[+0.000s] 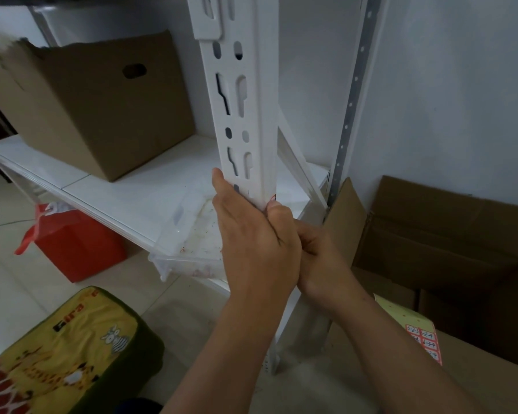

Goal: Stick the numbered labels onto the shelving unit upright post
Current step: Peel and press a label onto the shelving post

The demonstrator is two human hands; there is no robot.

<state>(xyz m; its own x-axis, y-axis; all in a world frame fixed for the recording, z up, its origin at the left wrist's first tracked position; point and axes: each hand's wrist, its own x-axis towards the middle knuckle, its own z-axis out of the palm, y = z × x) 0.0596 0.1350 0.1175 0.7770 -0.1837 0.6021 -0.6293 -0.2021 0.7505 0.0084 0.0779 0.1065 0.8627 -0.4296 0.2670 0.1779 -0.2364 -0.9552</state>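
Single head-worn view, downward and forward, close upon the white upright post (245, 121).

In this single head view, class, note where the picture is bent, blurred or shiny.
Head view: the wide lens bows the upright post; the cardboard box blurs at its torn top-left edge; the floor tiles show soft glare; both hands look sharp.

Plain white wall (461, 85) behind and to the right. Pale glossy tiled floor (18, 282). White shelf board (117, 186), carrying a brown cardboard box (102, 106) with a handle slot near its back edge. Red bag (75, 243) on the floor under the shelf. Open cardboard boxes (449, 234) against the wall. Yellow patterned cushion (57, 354) at lower left.
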